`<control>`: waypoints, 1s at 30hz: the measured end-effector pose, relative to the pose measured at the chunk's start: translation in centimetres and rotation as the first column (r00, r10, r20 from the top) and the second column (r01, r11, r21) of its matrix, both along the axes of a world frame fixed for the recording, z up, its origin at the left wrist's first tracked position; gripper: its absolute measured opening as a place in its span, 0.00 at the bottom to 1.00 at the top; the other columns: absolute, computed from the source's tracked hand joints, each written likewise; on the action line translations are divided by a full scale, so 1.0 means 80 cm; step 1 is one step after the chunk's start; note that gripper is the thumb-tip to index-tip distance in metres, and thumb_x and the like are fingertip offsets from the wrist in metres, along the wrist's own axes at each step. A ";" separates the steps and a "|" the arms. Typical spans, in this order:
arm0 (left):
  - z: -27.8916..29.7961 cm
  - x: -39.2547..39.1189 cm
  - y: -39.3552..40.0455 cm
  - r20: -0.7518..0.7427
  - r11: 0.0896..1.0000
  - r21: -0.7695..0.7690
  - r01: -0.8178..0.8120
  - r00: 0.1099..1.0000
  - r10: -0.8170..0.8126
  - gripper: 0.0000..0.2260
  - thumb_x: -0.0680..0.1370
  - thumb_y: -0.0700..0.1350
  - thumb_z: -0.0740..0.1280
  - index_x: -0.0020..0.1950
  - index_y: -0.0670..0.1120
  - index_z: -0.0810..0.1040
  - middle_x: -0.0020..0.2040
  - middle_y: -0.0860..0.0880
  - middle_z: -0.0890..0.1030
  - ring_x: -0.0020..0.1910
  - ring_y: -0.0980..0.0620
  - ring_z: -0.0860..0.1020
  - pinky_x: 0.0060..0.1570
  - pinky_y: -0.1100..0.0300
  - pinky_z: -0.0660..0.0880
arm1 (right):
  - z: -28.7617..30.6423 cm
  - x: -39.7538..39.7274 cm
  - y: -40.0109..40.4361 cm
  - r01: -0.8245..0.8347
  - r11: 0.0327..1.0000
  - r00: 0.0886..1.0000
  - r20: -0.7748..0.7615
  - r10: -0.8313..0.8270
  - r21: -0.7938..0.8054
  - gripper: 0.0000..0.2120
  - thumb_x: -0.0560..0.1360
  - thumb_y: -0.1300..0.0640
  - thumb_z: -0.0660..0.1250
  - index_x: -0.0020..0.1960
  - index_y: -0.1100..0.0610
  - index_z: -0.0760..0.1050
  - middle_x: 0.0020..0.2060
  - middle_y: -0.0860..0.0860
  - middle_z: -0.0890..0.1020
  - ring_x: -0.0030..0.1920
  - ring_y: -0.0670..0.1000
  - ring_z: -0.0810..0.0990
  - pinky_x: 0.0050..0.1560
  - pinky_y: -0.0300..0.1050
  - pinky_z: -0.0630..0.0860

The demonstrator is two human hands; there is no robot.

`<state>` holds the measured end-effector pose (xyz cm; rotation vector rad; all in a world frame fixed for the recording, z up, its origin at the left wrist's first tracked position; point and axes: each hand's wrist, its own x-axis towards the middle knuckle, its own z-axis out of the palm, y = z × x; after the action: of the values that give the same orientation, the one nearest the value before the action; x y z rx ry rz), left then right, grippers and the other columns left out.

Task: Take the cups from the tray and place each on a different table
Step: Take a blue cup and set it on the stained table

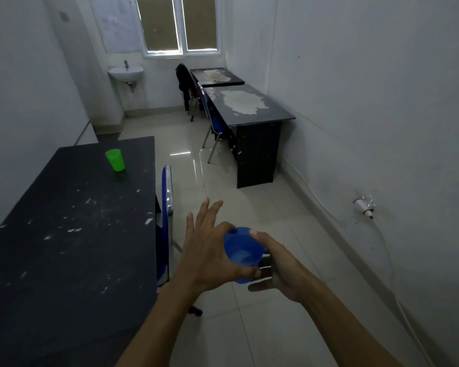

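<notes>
A blue plastic cup (243, 251) is held in the air over the tiled floor, in front of me. My right hand (284, 266) grips it, thumb on the rim and fingers under the base. My left hand (207, 250) lies against the cup's left side with its fingers spread wide and the thumb touching the cup low down. A green cup (115, 160) stands upright on the far part of the dark table (64, 234) at my left. No tray is in view.
A blue chair (167, 207) is tucked against the left table's right edge. Two dark worn tables (252, 104) (217, 75) line the right wall, with a blue chair (212, 123) and a chair draped in black cloth (184, 80). A sink (125, 72) hangs at the back left. A wall socket with cable (365, 206) is on the right.
</notes>
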<state>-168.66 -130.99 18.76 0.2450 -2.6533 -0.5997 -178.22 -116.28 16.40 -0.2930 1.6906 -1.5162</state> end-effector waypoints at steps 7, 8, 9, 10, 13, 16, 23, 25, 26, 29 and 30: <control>0.007 -0.171 -0.084 -0.006 0.998 0.023 -0.063 0.998 0.063 0.38 0.56 0.72 0.68 0.59 0.50 0.78 0.79 0.46 0.55 0.78 0.49 0.43 0.73 0.41 0.37 | 0.016 -0.175 -0.091 -0.035 0.999 0.999 0.000 0.035 0.018 0.28 0.70 0.34 0.65 0.60 0.53 0.75 0.53 0.60 0.81 0.49 0.61 0.84 0.45 0.54 0.83; 0.008 -0.192 -0.095 -0.008 0.997 0.025 -0.074 0.997 0.074 0.39 0.55 0.72 0.67 0.58 0.50 0.78 0.79 0.46 0.56 0.78 0.48 0.43 0.73 0.41 0.38 | 0.016 -0.196 -0.103 -0.037 0.999 0.999 0.004 0.037 0.021 0.28 0.70 0.34 0.65 0.60 0.53 0.75 0.53 0.59 0.81 0.49 0.61 0.84 0.45 0.53 0.83; 0.008 -0.213 -0.106 -0.013 0.996 0.031 -0.080 0.997 0.080 0.39 0.55 0.72 0.67 0.58 0.50 0.79 0.79 0.46 0.56 0.78 0.48 0.44 0.73 0.41 0.38 | 0.015 -0.216 -0.115 -0.037 0.999 0.999 0.012 0.037 0.018 0.28 0.70 0.34 0.65 0.60 0.53 0.74 0.53 0.59 0.81 0.49 0.60 0.84 0.43 0.52 0.83; 0.009 -0.234 -0.117 -0.014 0.996 0.037 -0.082 0.996 0.083 0.39 0.55 0.72 0.67 0.58 0.50 0.79 0.78 0.46 0.56 0.78 0.48 0.45 0.74 0.40 0.39 | 0.014 -0.237 -0.128 -0.035 0.999 0.999 0.023 0.035 0.014 0.28 0.69 0.33 0.65 0.60 0.52 0.75 0.54 0.58 0.81 0.48 0.59 0.84 0.42 0.51 0.82; 0.007 -0.298 -0.154 0.000 0.994 0.036 -0.103 0.995 0.103 0.37 0.56 0.71 0.70 0.58 0.50 0.79 0.79 0.46 0.56 0.78 0.47 0.45 0.74 0.39 0.40 | 0.007 -0.301 -0.168 -0.039 0.999 0.999 0.033 0.039 0.013 0.25 0.68 0.33 0.65 0.56 0.49 0.75 0.52 0.57 0.82 0.46 0.57 0.85 0.40 0.50 0.82; 0.002 -0.360 -0.200 0.017 0.996 0.012 -0.093 0.996 0.093 0.38 0.56 0.71 0.70 0.59 0.50 0.78 0.79 0.46 0.55 0.78 0.48 0.44 0.74 0.40 0.39 | 0.000 -0.368 -0.211 -0.050 0.998 0.999 0.017 0.050 0.024 0.24 0.68 0.32 0.65 0.55 0.48 0.75 0.51 0.57 0.82 0.47 0.57 0.85 0.41 0.50 0.83; 0.002 -0.515 -0.325 0.037 0.997 0.003 -0.071 0.997 0.071 0.38 0.57 0.71 0.70 0.60 0.51 0.77 0.79 0.47 0.54 0.78 0.50 0.44 0.72 0.44 0.36 | -0.001 -0.522 -0.334 -0.053 0.997 0.999 -0.004 0.053 0.049 0.33 0.64 0.29 0.65 0.60 0.50 0.74 0.53 0.59 0.82 0.49 0.59 0.85 0.44 0.51 0.83; 0.006 -0.557 -0.361 0.050 0.997 0.010 -0.071 0.996 0.070 0.38 0.57 0.71 0.69 0.61 0.51 0.77 0.79 0.47 0.54 0.78 0.50 0.44 0.73 0.44 0.37 | 0.002 -0.565 -0.369 -0.057 0.997 0.998 0.002 0.057 0.052 0.32 0.64 0.29 0.65 0.59 0.50 0.74 0.52 0.58 0.82 0.48 0.58 0.85 0.43 0.50 0.82; 0.008 -0.576 -0.378 0.056 0.997 0.014 -0.071 0.996 0.070 0.38 0.57 0.71 0.69 0.61 0.51 0.77 0.79 0.47 0.54 0.78 0.50 0.44 0.73 0.43 0.37 | 0.003 -0.586 -0.386 -0.053 0.997 0.999 0.003 0.053 0.055 0.32 0.63 0.29 0.66 0.58 0.49 0.73 0.52 0.58 0.82 0.47 0.58 0.85 0.42 0.50 0.82; 0.013 -0.633 -0.427 0.068 0.997 0.010 -0.077 0.995 0.076 0.37 0.57 0.70 0.70 0.61 0.51 0.77 0.79 0.47 0.54 0.78 0.49 0.44 0.73 0.42 0.38 | 0.006 -0.643 -0.435 -0.051 0.997 0.999 0.019 0.050 0.065 0.31 0.62 0.29 0.67 0.56 0.48 0.74 0.51 0.59 0.82 0.46 0.57 0.86 0.41 0.50 0.82; 0.014 -0.651 -0.443 0.067 0.997 0.015 -0.074 0.995 0.073 0.37 0.57 0.70 0.70 0.60 0.51 0.77 0.79 0.47 0.54 0.78 0.50 0.44 0.73 0.42 0.39 | 0.005 -0.662 -0.450 -0.054 0.997 0.998 0.027 0.052 0.058 0.31 0.62 0.29 0.67 0.56 0.48 0.74 0.51 0.59 0.82 0.46 0.57 0.86 0.41 0.50 0.82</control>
<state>-220.77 -166.41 19.86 0.3723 -2.6905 -0.6007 -231.20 -152.28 16.80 -0.2840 1.6909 -1.4231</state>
